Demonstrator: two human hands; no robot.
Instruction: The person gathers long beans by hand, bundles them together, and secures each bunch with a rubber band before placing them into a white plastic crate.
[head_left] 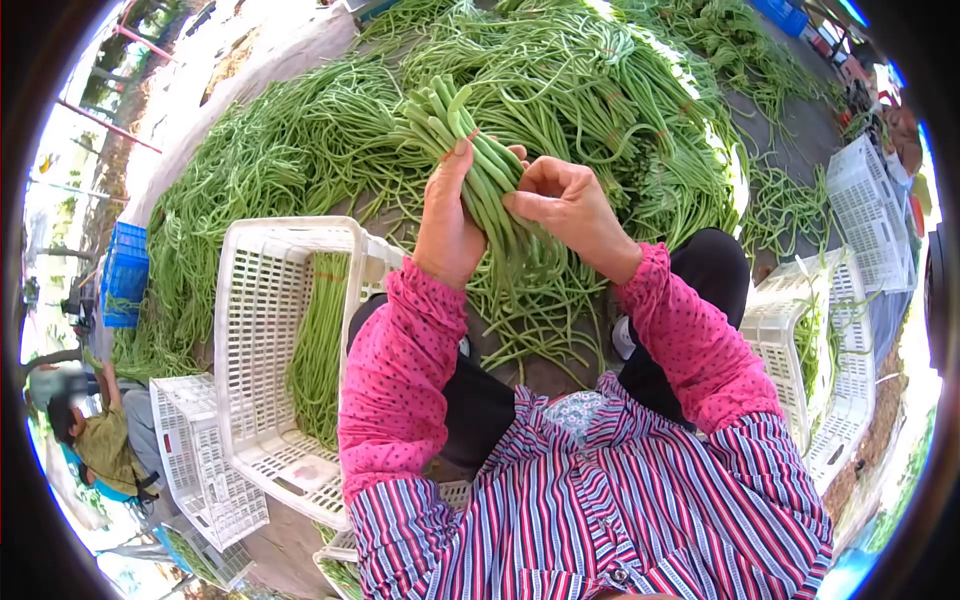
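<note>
A bundle of long green beans (487,185) is held upright in front of me, a thin reddish band near its top. My left hand (452,215) is wrapped round it from the left, thumb at the band. On its right side my right hand (575,210) is pinched, thumb against forefinger, at the bundle's edge; whatever lies between those fingertips is too small to make out. Behind both hands spreads a large heap of long beans (340,130), some tied in bundles.
A white crate (290,235) holding beans stands at my left, with another white crate (190,430) beyond it. More white crates (785,310) are on the right. A blue crate (126,265) and a seated person (105,440) are at the far left.
</note>
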